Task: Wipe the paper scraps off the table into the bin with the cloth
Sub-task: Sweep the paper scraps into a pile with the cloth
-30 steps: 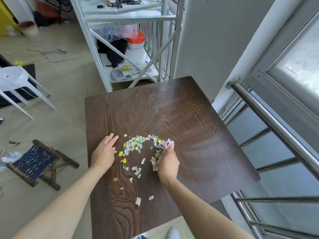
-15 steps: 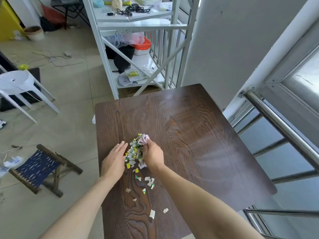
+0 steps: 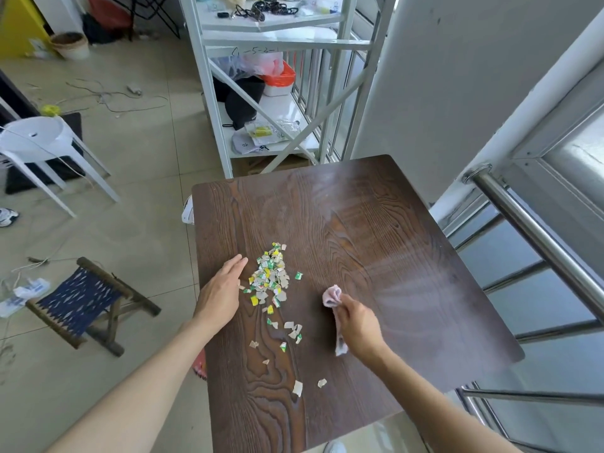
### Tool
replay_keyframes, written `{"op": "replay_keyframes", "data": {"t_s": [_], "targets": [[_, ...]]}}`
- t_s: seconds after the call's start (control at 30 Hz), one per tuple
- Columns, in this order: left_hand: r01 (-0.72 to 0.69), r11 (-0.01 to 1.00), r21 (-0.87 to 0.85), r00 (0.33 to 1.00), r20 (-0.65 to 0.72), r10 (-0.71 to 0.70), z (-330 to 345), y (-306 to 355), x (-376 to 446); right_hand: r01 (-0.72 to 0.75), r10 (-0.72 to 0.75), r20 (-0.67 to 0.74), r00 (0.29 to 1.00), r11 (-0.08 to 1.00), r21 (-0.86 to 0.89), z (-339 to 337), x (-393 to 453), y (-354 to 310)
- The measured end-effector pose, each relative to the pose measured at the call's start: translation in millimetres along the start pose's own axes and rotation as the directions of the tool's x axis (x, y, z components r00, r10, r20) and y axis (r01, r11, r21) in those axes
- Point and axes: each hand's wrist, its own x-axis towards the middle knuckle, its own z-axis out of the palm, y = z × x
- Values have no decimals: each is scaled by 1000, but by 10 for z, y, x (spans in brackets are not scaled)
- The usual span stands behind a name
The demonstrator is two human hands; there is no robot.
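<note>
Scraps of torn paper, green, yellow, white and grey (image 3: 269, 277), sit heaped on the dark brown wood-grain square table (image 3: 376, 243), left of its centre. Looser bits trail from heap toward table's near edge, last few close to that edge. Left hand (image 3: 219, 294) lies flat and open on table, fingers straight, just left of heap, edge of hand near the outermost scraps. Right hand (image 3: 358, 325) is right of heap, apart from it, fist closed around a small pale pink cloth (image 3: 331, 295); one bunched end sticks out above the fingers, another end hangs below the palm by the table surface. Can't tell if cloth touches table. Bin: a red-pink edge (image 3: 200, 366) peeks from under table's left side, unclear what it is. Left of table on the tiled floor, a low wooden folding stool with blue woven seat (image 3: 83, 300). Beyond table's far edge, white metal shelving rack (image 3: 268, 93).
</note>
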Motion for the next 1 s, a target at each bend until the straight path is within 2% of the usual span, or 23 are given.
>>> {"op": "replay_keyframes", "data": {"t_s": [0.07,0.13,0.37,0.5,0.6,0.67,0.77,0.87,1.0], "targets": [[6,999,-36,1000,1,-6,17,-39,-9,-85,99,-97,990,986,142,197,-69,-181],[32,999,-40,999,-15,-33,33,-68,-16,-123,150,-122,981,971,204,351,-37,-389],[35,999,-28,999,-30,-35,86,-124,-98,-102,88,55,995,920,378,463,267,-843],[47,999,-20,998,-38,-48,85,-162,-149,15,-31,64,997,971,237,105,119,-661],[48,999,-18,998,-33,-48,81,-185,-203,68,-81,162,983,994,83,-201,-135,-289],[42,999,-17,998,-39,-43,87,-185,-232,56,-51,199,979,998,-20,-318,-368,-30],[41,999,-19,998,-55,-42,90,-165,-251,-42,64,174,983,991,-126,-189,-734,212],[45,999,-24,997,-61,-46,99,-154,-271,-210,209,112,971,978,-3,140,-1077,96],[44,998,-34,997,-57,-46,108,-158,-268,-276,289,2,957,912,303,457,-1190,-319]]}}
